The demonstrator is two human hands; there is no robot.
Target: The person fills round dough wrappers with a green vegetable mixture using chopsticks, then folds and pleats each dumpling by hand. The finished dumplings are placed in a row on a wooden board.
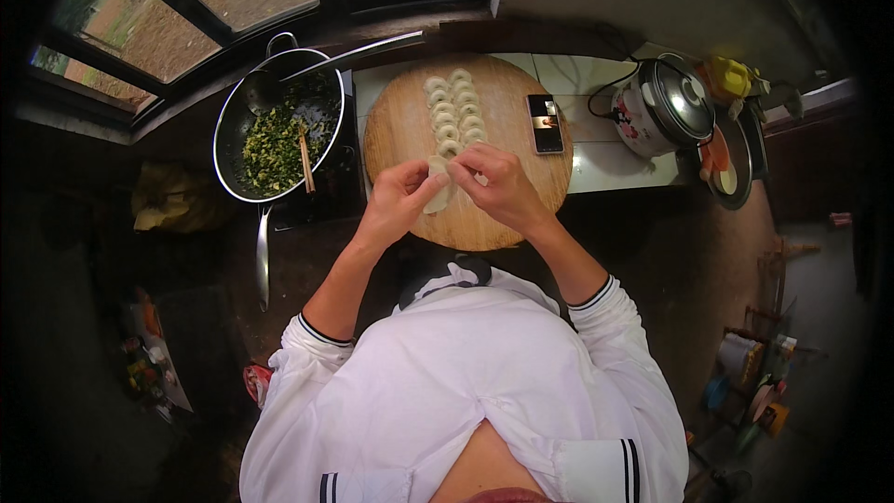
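Note:
My left hand (403, 197) and my right hand (497, 178) meet over the near part of a round wooden board (391, 126). Between their fingertips is a pale piece of dumpling dough (438, 165), partly covered by the fingers. Below it a flat dough wrapper (436, 201) shows beside my left thumb; whether it is part of the same piece, I cannot tell. Beyond my hands, folded dumplings (443, 110) lie in two columns running to the board's far side.
Left of the board, a large pan (230, 161) holds chopped green and yellow filling (276, 147), a ladle (349, 56) and chopsticks (306, 157). A phone (545, 124) lies on the board's right. Further right stand an electric cooker (642, 115) and a dark basin (742, 185).

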